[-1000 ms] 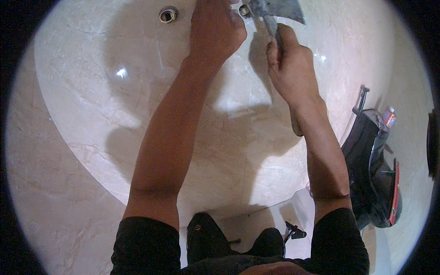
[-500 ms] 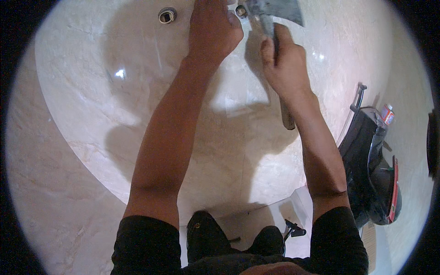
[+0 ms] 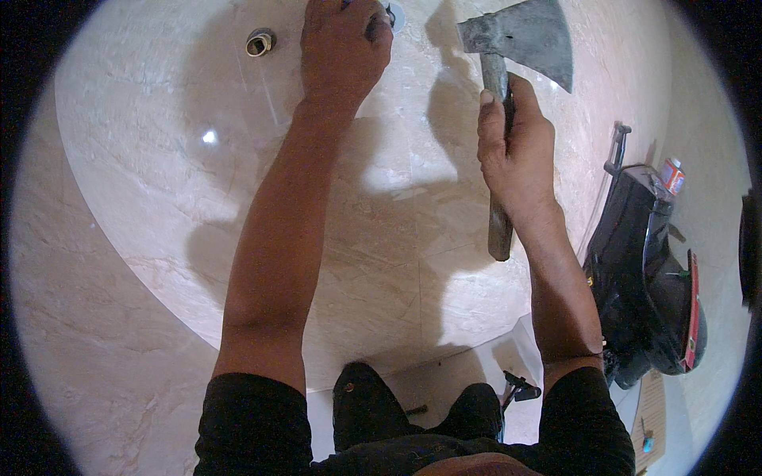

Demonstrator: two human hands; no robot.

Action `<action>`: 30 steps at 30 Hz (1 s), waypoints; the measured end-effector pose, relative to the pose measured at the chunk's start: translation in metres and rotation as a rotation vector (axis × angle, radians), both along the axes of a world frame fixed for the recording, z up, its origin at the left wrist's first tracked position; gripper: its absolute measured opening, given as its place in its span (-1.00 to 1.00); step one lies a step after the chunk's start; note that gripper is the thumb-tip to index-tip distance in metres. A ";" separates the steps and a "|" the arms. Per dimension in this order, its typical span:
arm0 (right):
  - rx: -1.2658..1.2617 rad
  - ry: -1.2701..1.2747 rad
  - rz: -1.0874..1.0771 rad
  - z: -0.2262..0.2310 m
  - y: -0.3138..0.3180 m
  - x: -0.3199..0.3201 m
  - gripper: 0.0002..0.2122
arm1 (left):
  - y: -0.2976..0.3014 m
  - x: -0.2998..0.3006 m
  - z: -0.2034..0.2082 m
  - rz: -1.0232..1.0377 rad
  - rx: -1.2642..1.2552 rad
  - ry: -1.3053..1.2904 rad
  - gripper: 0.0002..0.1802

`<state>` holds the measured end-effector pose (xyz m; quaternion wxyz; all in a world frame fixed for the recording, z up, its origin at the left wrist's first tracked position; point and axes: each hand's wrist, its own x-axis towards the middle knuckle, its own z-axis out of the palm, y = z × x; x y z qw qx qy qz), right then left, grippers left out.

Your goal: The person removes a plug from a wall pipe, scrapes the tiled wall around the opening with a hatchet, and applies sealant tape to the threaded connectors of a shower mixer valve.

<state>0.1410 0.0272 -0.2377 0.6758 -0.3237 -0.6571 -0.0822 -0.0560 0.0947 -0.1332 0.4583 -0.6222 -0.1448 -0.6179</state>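
Observation:
In my right hand [image 3: 520, 147] is a hatchet [image 3: 498, 190], gripped round its worn wooden handle just below the head. Its broad grey blade points right, and its blunt back faces my left hand. My left hand [image 3: 347, 51] is closed at the top edge of the view, against the marbled tile surface [image 3: 373, 262]. What its fingers hold is mostly hidden; a small dark tip shows beside a pale round piece [image 3: 397, 16] at the fingers' right. To the left of that hand, a round brass-coloured pipe fitting [image 3: 259, 44] sits in the tile.
A black scooter [image 3: 631, 238] stands at the right, with a small red-and-white container [image 3: 673, 176] by it. A small black stand-like thing [image 3: 520, 387] is beside my knees. At the lower right lies a tan ribbed board [image 3: 651, 404].
The hatchet has swung right and toward me, away from my left hand, and its head has come fully into view. My left hand has shifted slightly left.

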 end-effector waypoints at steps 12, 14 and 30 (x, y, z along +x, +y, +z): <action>0.177 -0.208 -0.125 0.030 0.026 -0.032 -0.72 | -0.004 -0.004 -0.001 -0.061 -0.076 0.004 -0.74; 0.235 -0.156 -0.113 0.033 0.016 -0.038 -0.72 | -0.003 -0.006 -0.001 -0.048 -0.100 -0.021 -0.74; 0.111 -0.102 -0.171 0.012 0.007 -0.008 -0.73 | 0.014 -0.002 -0.004 -0.089 -0.002 0.063 -0.68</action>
